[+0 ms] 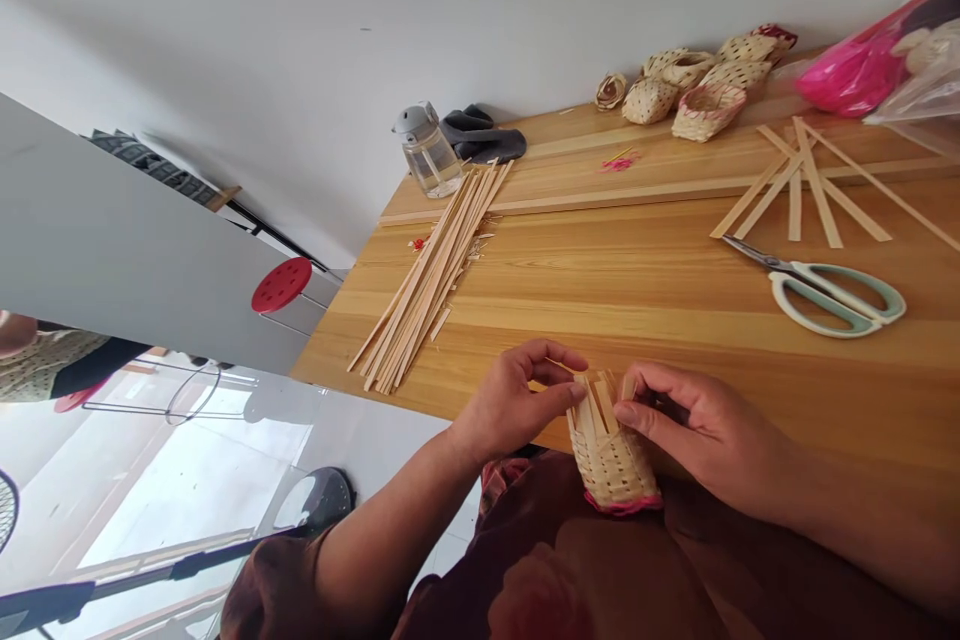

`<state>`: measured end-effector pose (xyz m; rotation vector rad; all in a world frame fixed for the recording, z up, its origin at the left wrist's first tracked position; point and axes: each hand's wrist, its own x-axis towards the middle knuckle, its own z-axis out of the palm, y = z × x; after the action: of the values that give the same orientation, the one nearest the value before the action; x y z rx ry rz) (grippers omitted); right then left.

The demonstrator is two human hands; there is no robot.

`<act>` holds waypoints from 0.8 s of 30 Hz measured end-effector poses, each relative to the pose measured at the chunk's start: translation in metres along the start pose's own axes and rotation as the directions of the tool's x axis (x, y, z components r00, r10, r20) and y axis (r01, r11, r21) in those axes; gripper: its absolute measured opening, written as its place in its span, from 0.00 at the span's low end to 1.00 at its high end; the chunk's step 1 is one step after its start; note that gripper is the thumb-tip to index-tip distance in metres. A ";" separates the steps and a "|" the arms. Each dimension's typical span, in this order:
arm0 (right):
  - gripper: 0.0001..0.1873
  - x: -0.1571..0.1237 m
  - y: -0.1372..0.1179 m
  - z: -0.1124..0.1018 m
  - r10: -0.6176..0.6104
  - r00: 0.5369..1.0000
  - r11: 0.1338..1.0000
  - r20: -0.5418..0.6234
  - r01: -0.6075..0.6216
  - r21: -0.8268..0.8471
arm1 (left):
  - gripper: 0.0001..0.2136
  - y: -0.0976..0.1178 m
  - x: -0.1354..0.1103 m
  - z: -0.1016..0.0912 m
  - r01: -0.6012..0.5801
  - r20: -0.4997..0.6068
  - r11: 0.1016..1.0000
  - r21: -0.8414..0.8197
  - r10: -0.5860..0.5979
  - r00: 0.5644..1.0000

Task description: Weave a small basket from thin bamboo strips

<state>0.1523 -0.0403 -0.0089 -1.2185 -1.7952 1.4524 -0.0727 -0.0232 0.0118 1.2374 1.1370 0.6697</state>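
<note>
A small woven basket (613, 468) with a pink-trimmed edge rests tilted against my lap at the table's front edge. Several flat wood strips (598, 407) stick up from its top, unwoven. My left hand (529, 390) is at the left of these, its thumb and a finger closed on a strip end and its index finger curved above. On the other side, my right hand (694, 420) pinches another strip between thumb and forefinger. Scissors (825, 295) with pale green handles lie to the right, beyond my right hand.
Long wood strips (439, 285) lie bundled at left, near a water bottle (429, 150) and a dark grey cloth item (484, 135). Finished woven pieces (709, 110) line the wall. Shorter strips (806, 185) and a pink bag (855, 75) are at right; a red stool (282, 285) stands left.
</note>
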 end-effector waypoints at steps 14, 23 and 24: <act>0.20 -0.001 0.001 0.006 0.048 0.999 0.996 0.006 -0.047 -0.076 | 0.10 0.001 -0.005 0.003 -0.103 -0.021 0.994 0.028 0.104 0.994; 0.09 0.009 -0.019 -0.004 -0.138 0.990 0.969 -0.003 0.134 -0.207 | 0.16 0.000 -0.008 0.006 -0.108 -0.019 0.989 -0.099 0.107 0.994; 0.09 0.011 -0.021 -0.005 -0.146 0.989 0.960 0.002 0.142 -0.242 | 0.15 0.001 -0.008 0.006 -0.113 -0.016 0.988 -0.102 0.112 0.994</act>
<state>0.1449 -0.0288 0.0107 -1.1810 -2.0507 1.1665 -0.0696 -0.0326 0.0147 1.2174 1.0338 0.8110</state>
